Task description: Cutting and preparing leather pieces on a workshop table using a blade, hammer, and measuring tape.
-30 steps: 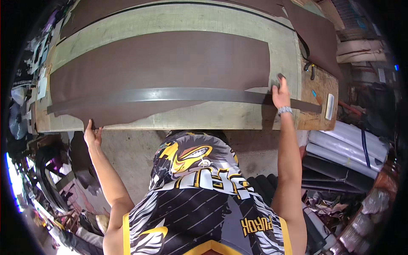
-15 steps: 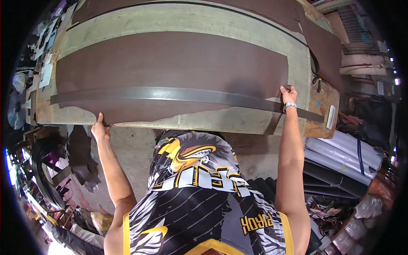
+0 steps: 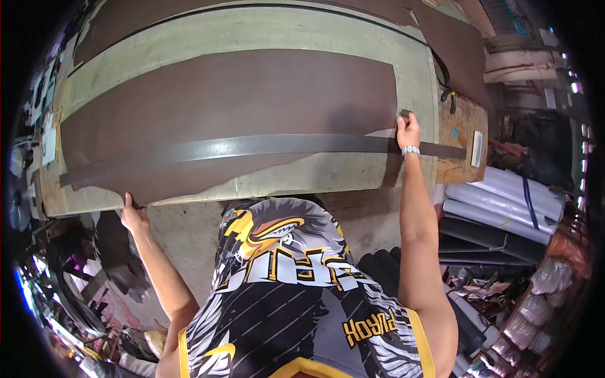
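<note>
A large sheet of dark brown leather-like material [image 3: 246, 88] lies flat on the worktable. Across its nearer part runs a long, dark, flat straightedge [image 3: 252, 146], which reaches past the sheet onto the right end of the table. My left hand [image 3: 134, 217] is closed on the sheet's near edge at the table's front, thumb on top and fingers mostly hidden below. At the sheet's right edge, just above the straightedge, my right hand [image 3: 408, 132] is closed with a small dark piece [image 3: 406, 114] between its fingertips; its kind is not clear.
More brown material [image 3: 447, 50] drapes over the far right corner. Pliers with dark and yellow handles [image 3: 449, 101] and a pale rectangular block [image 3: 477, 148] lie on the table's right end. Silvery rolls [image 3: 504, 195] are stacked at right. Dark scraps [image 3: 120, 252] hang at left.
The whole view has shifted and turned slightly, so the table appears tilted lower at left. Both hands keep about the same places on the sheet, and the straightedge stays across it.
</note>
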`<state>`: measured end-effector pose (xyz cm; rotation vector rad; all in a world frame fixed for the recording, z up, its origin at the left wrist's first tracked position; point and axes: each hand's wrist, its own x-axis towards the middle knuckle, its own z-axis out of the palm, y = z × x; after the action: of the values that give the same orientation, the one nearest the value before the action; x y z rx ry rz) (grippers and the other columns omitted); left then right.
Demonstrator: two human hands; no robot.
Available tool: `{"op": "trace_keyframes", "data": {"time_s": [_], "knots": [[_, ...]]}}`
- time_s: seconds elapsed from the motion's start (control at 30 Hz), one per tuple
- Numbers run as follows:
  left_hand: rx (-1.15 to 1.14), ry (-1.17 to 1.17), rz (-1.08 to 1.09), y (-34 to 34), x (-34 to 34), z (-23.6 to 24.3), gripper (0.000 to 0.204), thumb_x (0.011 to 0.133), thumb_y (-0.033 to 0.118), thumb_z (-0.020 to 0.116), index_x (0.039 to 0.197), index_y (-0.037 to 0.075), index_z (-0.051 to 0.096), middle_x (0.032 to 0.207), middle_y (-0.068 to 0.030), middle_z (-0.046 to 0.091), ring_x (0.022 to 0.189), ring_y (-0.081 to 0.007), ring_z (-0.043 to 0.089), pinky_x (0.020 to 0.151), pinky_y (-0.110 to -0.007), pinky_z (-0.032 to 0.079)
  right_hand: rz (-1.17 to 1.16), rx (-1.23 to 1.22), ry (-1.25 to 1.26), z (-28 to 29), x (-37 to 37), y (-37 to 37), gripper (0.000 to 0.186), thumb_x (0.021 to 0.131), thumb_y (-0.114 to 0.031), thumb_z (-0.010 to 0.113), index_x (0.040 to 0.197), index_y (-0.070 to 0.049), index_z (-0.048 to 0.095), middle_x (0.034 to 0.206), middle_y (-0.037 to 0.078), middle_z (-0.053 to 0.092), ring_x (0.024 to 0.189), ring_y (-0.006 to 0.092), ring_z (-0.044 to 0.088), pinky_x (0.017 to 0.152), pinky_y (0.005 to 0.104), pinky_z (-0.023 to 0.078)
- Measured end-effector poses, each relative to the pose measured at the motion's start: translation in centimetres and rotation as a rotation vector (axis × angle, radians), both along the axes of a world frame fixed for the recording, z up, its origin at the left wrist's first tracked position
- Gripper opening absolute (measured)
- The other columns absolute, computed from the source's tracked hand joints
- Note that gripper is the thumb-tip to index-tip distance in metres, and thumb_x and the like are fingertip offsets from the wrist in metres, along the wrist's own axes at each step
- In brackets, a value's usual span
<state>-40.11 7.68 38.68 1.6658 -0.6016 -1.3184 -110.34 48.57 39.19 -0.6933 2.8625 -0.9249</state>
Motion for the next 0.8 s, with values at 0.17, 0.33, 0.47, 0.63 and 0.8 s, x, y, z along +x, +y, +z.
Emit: {"op": "trace_keyframes", "data": {"time_s": [0.17, 0.33, 0.47, 0.63, 0.8], "knots": [[0.158, 0.3, -0.247, 8.4, -10.2, 2.3, 0.039, 0.097, 0.027, 0.067, 0.118, -0.005, 0.06, 0.107, -0.0171, 0.07, 0.09, -0.0268, 0.071, 0.078, -0.036, 0.06, 0.43, 0.214, 0.382, 1.9, 6.9, 5.2, 0.062, 0.083, -0.039, 0.077, 0.123, 0.003, 0.056, 0.128, 0.02, 0.058, 0.119, 0.0398, 0.052, 0.098, 0.0531, 0.041], [0.417, 0.224, -0.541, 15.4, -19.8, 4.3, 0.04, 0.095, 0.035, 0.068, 0.108, -0.003, 0.062, 0.097, -0.0159, 0.072, 0.087, -0.0273, 0.073, 0.073, -0.035, 0.06, 0.539, 0.275, 0.223, 4.4, 6.6, 3.8, 0.068, 0.078, -0.04, 0.08, 0.126, 0.001, 0.053, 0.121, 0.021, 0.058, 0.113, 0.0404, 0.054, 0.096, 0.0492, 0.043], [0.328, 0.155, -0.6, 16.4, -20.6, 2.9, 0.036, 0.096, 0.035, 0.067, 0.099, -0.001, 0.063, 0.09, -0.0131, 0.072, 0.081, -0.0261, 0.074, 0.067, -0.033, 0.06, 0.629, 0.332, 0.21, 5.6, 4.2, 3.3, 0.067, 0.075, -0.038, 0.082, 0.123, -0.002, 0.053, 0.115, 0.018, 0.059, 0.109, 0.0383, 0.055, 0.094, 0.0492, 0.043], [0.227, 0.126, -0.513, 17.7, -20.9, 2.8, 0.032, 0.096, 0.029, 0.068, 0.093, -0.003, 0.062, 0.088, -0.0164, 0.071, 0.078, -0.0293, 0.074, 0.065, -0.035, 0.06, 0.658, 0.431, 0.155, 6.1, 4.3, 3.6, 0.067, 0.07, -0.032, 0.085, 0.121, -0.004, 0.052, 0.114, 0.014, 0.06, 0.11, 0.0353, 0.056, 0.09, 0.0453, 0.044], [0.166, 0.126, -0.457, 18.5, -20.8, 2.6, 0.029, 0.096, 0.025, 0.068, 0.09, -0.003, 0.062, 0.086, -0.0182, 0.071, 0.075, -0.0299, 0.074, 0.062, -0.035, 0.06, 0.692, 0.389, 0.107, 6.0, 3.7, 4.0, 0.065, 0.07, -0.028, 0.086, 0.12, -0.004, 0.052, 0.11, 0.012, 0.061, 0.107, 0.0342, 0.057, 0.089, 0.0453, 0.044]]}}
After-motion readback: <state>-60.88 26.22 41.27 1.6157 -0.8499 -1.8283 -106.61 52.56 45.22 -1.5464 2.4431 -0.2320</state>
